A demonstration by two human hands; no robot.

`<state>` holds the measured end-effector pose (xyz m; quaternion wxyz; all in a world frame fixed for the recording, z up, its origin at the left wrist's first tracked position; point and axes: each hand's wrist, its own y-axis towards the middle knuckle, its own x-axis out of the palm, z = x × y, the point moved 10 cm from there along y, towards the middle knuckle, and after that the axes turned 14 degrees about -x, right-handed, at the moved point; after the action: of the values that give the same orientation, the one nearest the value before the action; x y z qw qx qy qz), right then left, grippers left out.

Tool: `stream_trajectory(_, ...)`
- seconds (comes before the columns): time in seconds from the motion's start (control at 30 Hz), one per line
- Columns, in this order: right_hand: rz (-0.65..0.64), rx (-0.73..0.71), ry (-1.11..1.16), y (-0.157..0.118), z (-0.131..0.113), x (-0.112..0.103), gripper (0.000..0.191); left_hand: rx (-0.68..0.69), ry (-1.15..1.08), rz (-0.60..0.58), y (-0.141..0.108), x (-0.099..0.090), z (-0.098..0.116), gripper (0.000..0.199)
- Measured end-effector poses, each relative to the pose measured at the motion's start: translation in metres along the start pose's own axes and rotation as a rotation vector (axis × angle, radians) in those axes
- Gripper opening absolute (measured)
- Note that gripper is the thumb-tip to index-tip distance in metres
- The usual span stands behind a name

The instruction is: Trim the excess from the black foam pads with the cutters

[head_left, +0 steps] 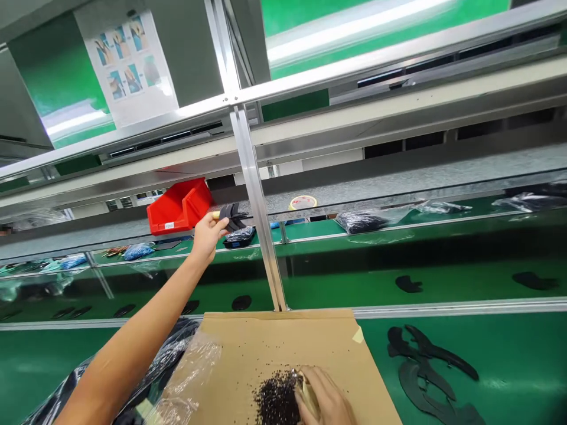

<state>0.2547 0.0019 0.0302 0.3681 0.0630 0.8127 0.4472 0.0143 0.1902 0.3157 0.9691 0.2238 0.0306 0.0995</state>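
My left hand reaches up to the grey shelf, its fingers closed on a yellow-ended object with black curved pieces; its exact kind is unclear. Low in the view, my right hand curls around a tool with a yellowish handle and a small shiny metal tip. That tip touches the edge of a heap of tiny black bits. Beneath the heap lies a sheet of brown cardboard, with loose bits scattered over it.
A red bin stands on the shelf left of my left hand, and a tape roll sits beyond the metal post. Black curved flat pieces lie on the green table at right. Clear plastic wrap covers the cardboard's left edge.
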Motion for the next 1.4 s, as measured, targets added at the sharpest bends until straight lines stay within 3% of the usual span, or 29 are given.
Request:
stream_trajectory(0.07,0.007,0.017,0.066,0.009,-0.008,-0.008,0.029,-0.039,-0.024,-0.075,-0.047,-0.013,-0.027,0.042)
stream_trajectory(0.13,0.019,0.061,0.098,0.018,-0.013,-0.018,0.026,-0.124,-0.040,-0.235,-0.103,-0.013,-0.066,0.041)
stream_trajectory(0.23,0.031,0.180,0.090,0.025,-0.007,-0.029,0.027,-0.336,0.043,-0.638,-0.205,0.015,-0.133,0.035)
stream_trajectory(0.3,-0.001,0.266,0.083,0.025,0.005,-0.027,0.026,-0.456,0.110,-0.846,-0.268,0.033,-0.166,0.033)
stream_trajectory(0.37,-0.039,0.335,0.064,0.021,0.017,-0.020,0.025,-0.507,0.161,-0.993,-0.313,0.049,-0.185,0.026)
stream_trajectory(0.43,-0.089,0.365,0.045,0.019,0.024,-0.013,0.025,-0.484,0.204,-1.102,-0.335,0.063,-0.190,0.018)
stream_trajectory(0.5,-0.149,0.364,0.027,0.019,0.023,-0.008,0.026,-0.424,0.222,-1.127,-0.334,0.072,-0.187,0.013)
stream_trajectory(0.53,-0.184,0.356,0.018,0.020,0.021,-0.007,0.027,-0.348,0.252,-1.086,-0.325,0.072,-0.182,0.014)
stream_trajectory(0.67,-0.363,0.314,0.001,0.023,-0.002,-0.003,0.023,0.259,0.593,-0.736,-0.290,0.063,-0.134,0.024)
stream_trajectory(0.77,-0.472,0.305,0.024,0.022,-0.020,0.001,0.019,0.622,0.798,-0.673,-0.302,0.071,-0.115,0.017)
stream_trajectory(0.83,-0.494,0.315,0.028,0.024,-0.026,0.001,0.022,0.742,0.843,-0.668,-0.310,0.077,-0.112,0.022)
stream_trajectory(0.97,-0.527,0.399,0.186,0.028,-0.026,0.001,0.032,0.810,0.814,-0.672,-0.314,0.081,-0.113,0.024)
stream_trajectory(1.07,-0.601,0.492,0.402,0.026,-0.023,0.002,0.035,0.695,0.729,-0.774,-0.307,0.078,-0.124,0.026)
stream_trajectory(1.13,-0.619,0.570,0.586,0.020,-0.021,0.001,0.041,0.434,0.609,-0.840,-0.292,0.071,-0.138,0.022)
stream_trajectory(1.23,-0.452,0.657,0.836,0.015,-0.015,-0.006,0.061,-0.122,0.314,-0.915,-0.276,0.060,-0.170,0.015)
stream_trajectory(1.3,-0.317,0.629,0.894,0.016,-0.013,-0.009,0.079,-0.415,0.105,-0.988,-0.283,0.062,-0.186,0.018)
stream_trajectory(1.4,-0.264,0.556,1.000,0.021,-0.031,0.004,0.101,-0.571,-0.089,-1.103,-0.302,0.077,-0.186,0.022)
